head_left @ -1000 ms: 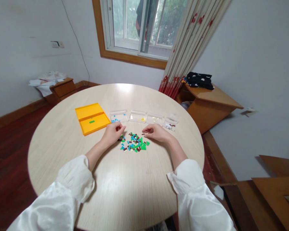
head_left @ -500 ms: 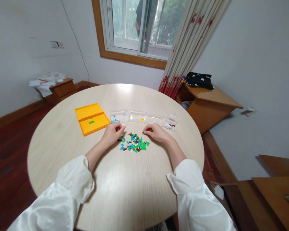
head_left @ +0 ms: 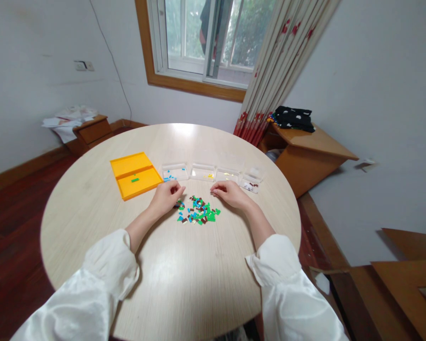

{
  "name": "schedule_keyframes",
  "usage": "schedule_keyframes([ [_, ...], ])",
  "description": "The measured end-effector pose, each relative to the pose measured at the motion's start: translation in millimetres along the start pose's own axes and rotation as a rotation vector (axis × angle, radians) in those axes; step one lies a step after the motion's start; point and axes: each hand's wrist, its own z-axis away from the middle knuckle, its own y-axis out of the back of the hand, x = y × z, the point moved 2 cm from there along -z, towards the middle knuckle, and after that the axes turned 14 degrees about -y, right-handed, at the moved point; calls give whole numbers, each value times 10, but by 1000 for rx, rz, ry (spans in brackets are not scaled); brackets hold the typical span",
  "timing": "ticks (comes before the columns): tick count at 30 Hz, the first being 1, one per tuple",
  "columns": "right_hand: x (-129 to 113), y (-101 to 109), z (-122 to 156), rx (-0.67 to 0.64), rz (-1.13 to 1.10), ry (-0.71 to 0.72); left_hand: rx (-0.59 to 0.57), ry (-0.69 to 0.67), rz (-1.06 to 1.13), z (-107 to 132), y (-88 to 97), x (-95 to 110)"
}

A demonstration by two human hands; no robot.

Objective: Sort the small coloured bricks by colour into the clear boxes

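A loose pile of small building bricks (head_left: 208, 214), mostly green, blue and brown, lies on the table between my hands. At the pile's upper left, my left hand (head_left: 167, 195) rests with its fingers curled and thumb and forefinger pressed together. Whatever they may hold is hidden. My right hand (head_left: 229, 193) is at the upper right of the pile, its fingertips pinched together. Something tiny seems to be at these tips, too small to name.
Beyond my hands stand clear trays with blue bricks (head_left: 175, 171), yellow bricks (head_left: 203, 172), pale yellow pieces (head_left: 227, 176) and brown bricks (head_left: 251, 184). An open orange case (head_left: 138, 189) holding a green brick (head_left: 135, 180) lies left. The round table (head_left: 188, 279) has a curved edge.
My right hand's fingertips have shifted very slightly, and the dark speck below them shows less clearly. My left hand and the pile look the same.
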Motion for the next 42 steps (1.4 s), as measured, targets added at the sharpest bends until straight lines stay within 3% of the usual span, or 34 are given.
schedule_keyframes([
  [9, -51, 31, 34, 12, 1, -19, 1, 16, -8, -10, 2, 10],
  [13, -73, 68, 44, 88, 35, -11, 3, 13, -17, -11, 8, 15],
  [19, 33, 215, -38, 365, 7, -57, 16, -4, -14, -7, 13, 14],
  [25, 255, 599, 9, 761, -26, -101, 32, -9, -14, -10, 30, 41],
  [29, 453, 792, 103, 918, -3, -204, 33, -6, -7, -10, 42, 55],
  [33, 576, 797, 118, 930, 27, -292, 42, 9, -12, -5, 52, 52],
  [42, 636, 716, 67, 933, 83, -260, 49, 16, 13, 10, 70, 55],
])
